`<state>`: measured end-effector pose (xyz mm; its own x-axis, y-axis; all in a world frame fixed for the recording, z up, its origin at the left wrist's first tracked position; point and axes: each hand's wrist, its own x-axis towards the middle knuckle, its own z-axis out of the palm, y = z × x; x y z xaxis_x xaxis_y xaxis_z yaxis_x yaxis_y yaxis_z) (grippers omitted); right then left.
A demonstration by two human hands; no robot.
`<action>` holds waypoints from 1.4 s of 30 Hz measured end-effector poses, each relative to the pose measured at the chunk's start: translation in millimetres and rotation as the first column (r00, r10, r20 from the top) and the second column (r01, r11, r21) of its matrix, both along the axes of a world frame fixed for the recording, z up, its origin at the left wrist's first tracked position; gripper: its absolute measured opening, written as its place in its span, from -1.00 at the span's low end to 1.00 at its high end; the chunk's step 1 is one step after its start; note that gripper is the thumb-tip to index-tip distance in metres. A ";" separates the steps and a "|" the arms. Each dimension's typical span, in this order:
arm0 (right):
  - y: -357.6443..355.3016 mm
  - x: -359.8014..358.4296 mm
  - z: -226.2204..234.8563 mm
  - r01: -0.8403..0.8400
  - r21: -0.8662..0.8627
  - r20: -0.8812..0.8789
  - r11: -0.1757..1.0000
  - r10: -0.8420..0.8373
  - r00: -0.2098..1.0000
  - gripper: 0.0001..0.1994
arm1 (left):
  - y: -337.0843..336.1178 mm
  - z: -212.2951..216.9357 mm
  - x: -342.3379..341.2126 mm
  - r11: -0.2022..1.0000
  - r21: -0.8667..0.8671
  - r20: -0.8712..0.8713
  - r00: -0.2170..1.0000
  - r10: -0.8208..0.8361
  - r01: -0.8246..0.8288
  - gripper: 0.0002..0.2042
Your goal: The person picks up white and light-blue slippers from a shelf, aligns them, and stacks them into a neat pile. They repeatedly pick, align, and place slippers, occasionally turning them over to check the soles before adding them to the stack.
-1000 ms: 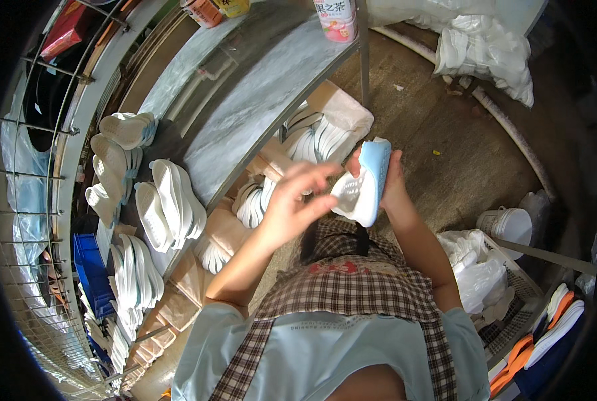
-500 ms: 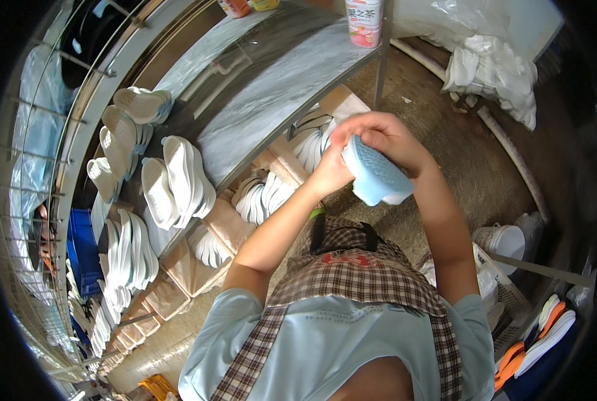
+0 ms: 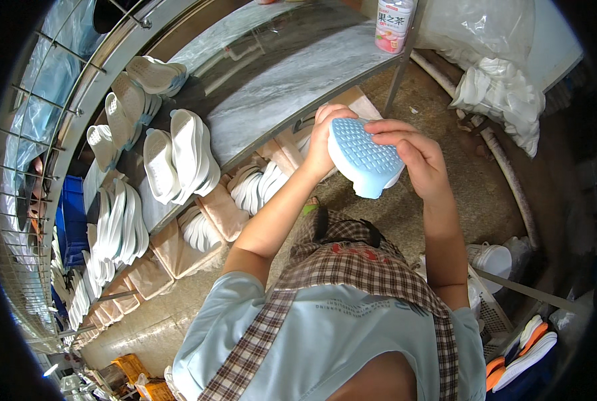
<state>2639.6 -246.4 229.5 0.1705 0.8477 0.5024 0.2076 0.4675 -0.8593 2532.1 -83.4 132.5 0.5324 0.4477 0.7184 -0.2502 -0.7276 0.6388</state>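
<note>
A light blue shoe sole (image 3: 367, 152) with a knobbly face and a paler rim is held up in front of my body, its textured side toward me. My left hand (image 3: 326, 137) grips its left edge, with some fingers hidden behind it. The fingers of my right hand (image 3: 415, 152) lie across the upper right of the textured face and the edge there. On the marble-patterned table to the left are white soles (image 3: 190, 152) nested in a stack, and more soles with blue parts (image 3: 124, 110) sit farther back.
The grey marbled table (image 3: 271, 80) carries a pink-labelled bottle (image 3: 392, 30) at its far right corner. Bins (image 3: 228, 212) holding white soles stand below. A wire rack (image 3: 28, 154) lines the left. At right are a white bucket (image 3: 493, 264), a crate (image 3: 491, 311) and a plastic bag (image 3: 502, 100).
The sole has turned to show its textured face more fully. My right hand has shifted from its far edge to its right side, fingers over the face. The whole view has shifted slightly.
</note>
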 end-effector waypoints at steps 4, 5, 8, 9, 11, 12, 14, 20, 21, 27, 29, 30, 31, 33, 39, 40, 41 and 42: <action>-0.2 -1.6 0.5 -0.004 -0.006 -0.012 1.000 0.004 1.000 -0.69 | -0.6 0.4 -1.5 1.000 -0.030 -0.005 1.000 -0.002 0.002 -0.73; 0.0 -1.9 0.5 -0.004 -0.007 -0.016 1.000 0.004 1.000 -0.69 | -0.5 -0.3 -2.0 0.999 -0.033 -0.003 1.000 -0.003 0.002 -0.73; 0.9 -2.5 0.3 0.000 -0.027 0.000 1.000 0.000 1.000 -0.67 | -0.2 -3.3 -4.1 0.998 -0.058 0.023 1.000 -0.004 0.005 -0.71; 1.6 -3.1 -0.1 0.006 -0.024 0.004 1.000 -0.006 1.000 -0.67 | -1.0 -4.2 -5.3 0.998 -0.067 -0.011 1.000 -0.015 0.014 -0.71; 3.5 -3.7 -1.3 0.021 -0.007 0.007 1.000 -0.021 1.000 -0.65 | -2.3 -3.9 -7.5 0.996 -0.082 -0.101 0.994 -0.041 0.033 -0.71; 5.2 -6.0 -3.2 0.079 -0.031 -0.093 0.996 -0.081 0.992 -0.65 | -7.1 -4.3 -9.2 0.949 -0.301 -0.076 0.990 -0.123 0.094 -0.72; 7.5 -11.3 -8.4 0.164 -0.085 -0.289 0.983 -0.182 0.940 -0.63 | -16.0 -3.1 -10.6 0.664 -0.742 -0.097 0.967 -0.237 0.089 -0.70; -7.6 -17.7 -24.7 0.256 -0.235 -0.066 0.938 -0.279 0.958 -0.75 | -26.3 9.2 -5.6 0.125 -0.846 0.484 0.844 -0.232 0.519 -0.81; -10.7 -19.3 -27.8 0.261 -0.248 -0.050 0.933 -0.281 0.958 -0.75 | -25.0 11.5 -5.5 0.096 -0.835 0.509 0.827 -0.238 0.541 -0.81; -21.7 -23.7 -40.6 0.292 -0.249 -0.067 0.923 -0.317 0.946 -0.76 | -24.5 18.8 -2.2 0.043 -0.827 0.537 0.811 -0.231 0.560 -0.82; -23.7 -23.3 -42.0 0.299 -0.250 -0.102 0.921 -0.333 0.938 -0.76 | -25.5 21.7 -0.3 0.017 -0.830 0.541 0.813 -0.215 0.557 -0.81; -24.9 -22.7 -42.1 0.306 -0.254 -0.100 0.917 -0.340 0.935 -0.75 | -25.9 23.6 0.6 -0.004 -0.830 0.547 0.812 -0.205 0.558 -0.81; -25.7 -22.2 -42.0 0.309 -0.260 -0.103 0.915 -0.344 0.933 -0.75 | -26.4 25.8 1.1 -0.020 -0.844 0.529 0.826 -0.193 0.536 -0.81; -26.9 -21.7 -41.2 0.306 -0.259 -0.121 0.916 -0.345 0.931 -0.75 | -27.9 30.9 1.8 -0.065 -0.858 0.514 0.842 -0.166 0.510 -0.79; -25.7 -21.2 -38.5 0.276 -0.214 -0.211 0.937 -0.320 0.924 -0.74 | -36.2 39.6 5.4 -0.316 -0.831 0.516 0.847 -0.129 0.458 -0.68; -25.4 -20.6 -37.8 0.288 -0.221 -0.197 0.932 -0.332 0.923 -0.74 | -37.0 39.5 5.8 -0.327 -0.830 0.518 0.842 -0.152 0.452 -0.67; -25.3 -20.1 -37.1 0.299 -0.228 -0.184 0.927 -0.342 0.921 -0.74 | -37.6 38.8 6.1 -0.341 -0.827 0.521 0.838 -0.164 0.447 -0.67; -25.1 -19.2 -36.1 0.303 -0.233 -0.177 0.924 -0.347 0.921 -0.74 | -37.5 37.8 6.2 -0.352 -0.824 0.524 0.833 -0.176 0.444 -0.66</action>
<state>2620.5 -271.5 193.3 0.5364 0.8053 0.2525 0.1232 0.2213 -0.9674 2538.2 -121.0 170.2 0.8793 0.4087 -0.2443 -0.3207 0.8876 0.3307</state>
